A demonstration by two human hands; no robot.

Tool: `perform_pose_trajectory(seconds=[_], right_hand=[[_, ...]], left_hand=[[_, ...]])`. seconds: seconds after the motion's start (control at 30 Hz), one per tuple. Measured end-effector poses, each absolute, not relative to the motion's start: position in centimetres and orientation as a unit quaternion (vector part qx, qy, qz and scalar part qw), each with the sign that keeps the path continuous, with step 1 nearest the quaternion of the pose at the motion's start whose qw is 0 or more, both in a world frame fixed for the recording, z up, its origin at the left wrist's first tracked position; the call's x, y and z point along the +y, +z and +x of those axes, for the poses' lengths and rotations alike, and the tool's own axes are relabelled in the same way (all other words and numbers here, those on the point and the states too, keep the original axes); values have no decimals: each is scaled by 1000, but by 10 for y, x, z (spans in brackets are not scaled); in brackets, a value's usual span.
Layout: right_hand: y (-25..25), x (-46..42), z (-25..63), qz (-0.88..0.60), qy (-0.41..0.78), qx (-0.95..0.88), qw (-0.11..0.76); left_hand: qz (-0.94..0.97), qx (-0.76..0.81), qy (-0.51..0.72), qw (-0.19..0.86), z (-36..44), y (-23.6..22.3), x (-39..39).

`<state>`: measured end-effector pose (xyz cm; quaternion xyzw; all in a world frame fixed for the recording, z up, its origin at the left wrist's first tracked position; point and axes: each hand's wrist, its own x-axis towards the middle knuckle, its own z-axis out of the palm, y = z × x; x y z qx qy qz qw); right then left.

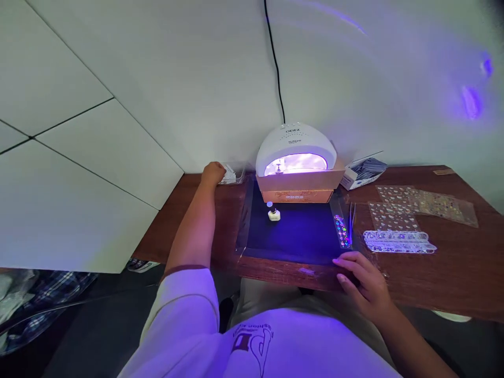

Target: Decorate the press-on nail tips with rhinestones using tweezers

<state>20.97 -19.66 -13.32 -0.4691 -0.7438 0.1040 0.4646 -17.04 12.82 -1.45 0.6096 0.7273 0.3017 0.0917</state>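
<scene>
My left hand (213,172) is stretched to the back left of the table, with its fingers curled at a clear plastic box (239,178) of small white pieces; anything in its grasp is hidden. My right hand (364,286) rests at the table's front edge, holding nothing, its fingers apart. A white nail lamp (295,142) glows violet atop a cardboard box (299,195). In front stands a small nail polish bottle (274,214) on a dark mat (291,236). Near my right hand lie a strip of shiny star sequins (342,231) and tweezers (351,223).
Right of the mat lie a clear case of rhinestones (399,242), patterned sticker sheets (394,215) and a bag of flakes (444,205). An open box of packets (364,172) stands behind. A black cable (275,63) runs down the wall; a white panel (98,184) borders the left.
</scene>
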Motion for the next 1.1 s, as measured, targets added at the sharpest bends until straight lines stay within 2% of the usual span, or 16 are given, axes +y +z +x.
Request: perform_pose_trajectory(seconds=[0.17, 0.33, 0.5, 0.63, 0.87, 1.1], right_hand=[[-133, -198, 209, -478, 145, -734, 459], [-130, -196, 210, -469, 173, -732, 463], [-128, -195, 209, -479, 190, -722, 462], [-129, -195, 209, -480, 190, -723, 459], [-126, -195, 209, -473, 202, -719, 468], [-127, -194, 210, -465, 211, -720, 469]], left_hand=[[623, 699, 351, 19, -175, 9, 138], [660, 614, 432, -31, -172, 6, 83], [748, 544, 377, 40, -155, -51, 18], [764, 538, 347, 82, -155, -86, 5], [760, 565, 285, 146, -164, -106, 15], [709, 620, 279, 186, -185, -113, 28]])
